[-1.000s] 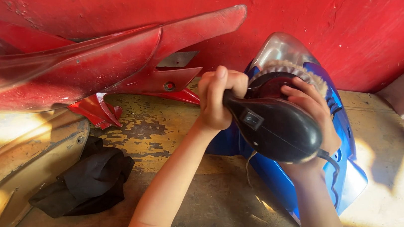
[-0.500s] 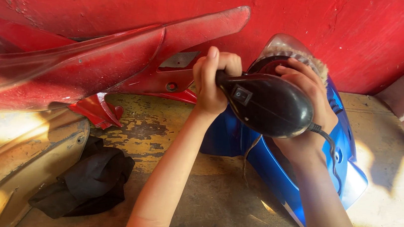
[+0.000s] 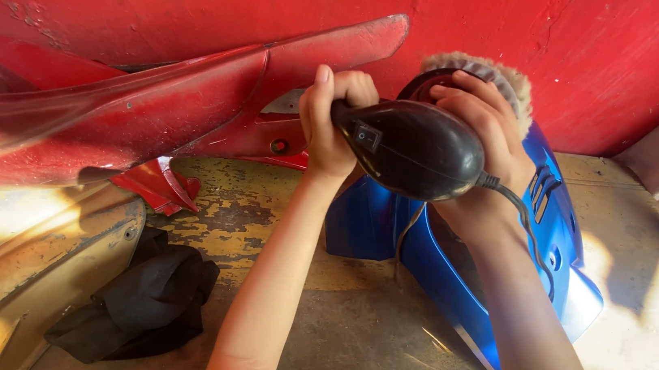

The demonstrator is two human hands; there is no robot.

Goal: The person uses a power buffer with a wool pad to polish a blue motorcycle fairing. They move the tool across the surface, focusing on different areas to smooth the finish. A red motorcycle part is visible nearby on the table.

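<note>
Black, rounded body of a handheld polisher (image 3: 419,149) sits over the top edge of a blue motorcycle fairing panel (image 3: 452,259), its woolly pad (image 3: 488,75) up near the red wall (image 3: 526,26). Left hand (image 3: 332,120) is wrapped tight round the side handle; right hand (image 3: 478,131) lies curled over the head, fingers pressed down.

Risk, as judged: the cord (image 3: 532,239) trails across the panel and could snag; the panel rests unclamped on the worn bench (image 3: 276,228) and might slip under pressure.

Containers: none seen. Red fairing (image 3: 132,119) and black rag (image 3: 141,304) lie left.
</note>
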